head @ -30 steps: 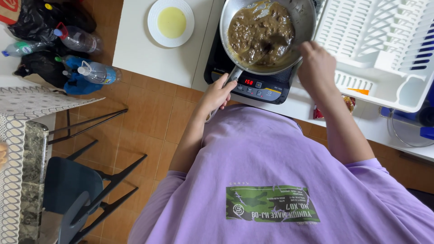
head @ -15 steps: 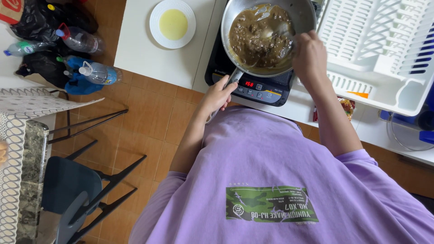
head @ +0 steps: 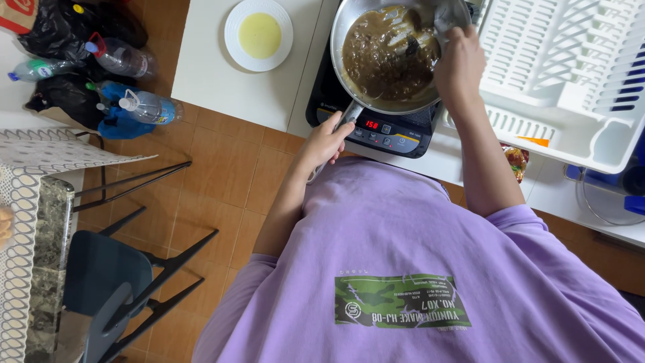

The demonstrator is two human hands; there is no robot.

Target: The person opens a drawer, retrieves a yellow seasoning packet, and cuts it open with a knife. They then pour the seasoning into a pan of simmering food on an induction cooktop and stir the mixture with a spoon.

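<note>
Here, left hand (head: pixel 327 141) grips pan (head: pixel 396 57) handle; right hand (head: pixel 460 64) above.

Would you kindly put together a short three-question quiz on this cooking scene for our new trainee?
1. True or false: the left hand grips the handle of the frying pan.
2. What lies on the white plate beside the induction cooker? A) a pale yellow liquid B) sliced bread C) nothing
3. Fill in: the right hand holds a utensil over the pan's ______ sauce.

Key
1. True.
2. A.
3. Brown; the utensil itself is mostly hidden by the hand, so its kind cannot be told.
</note>
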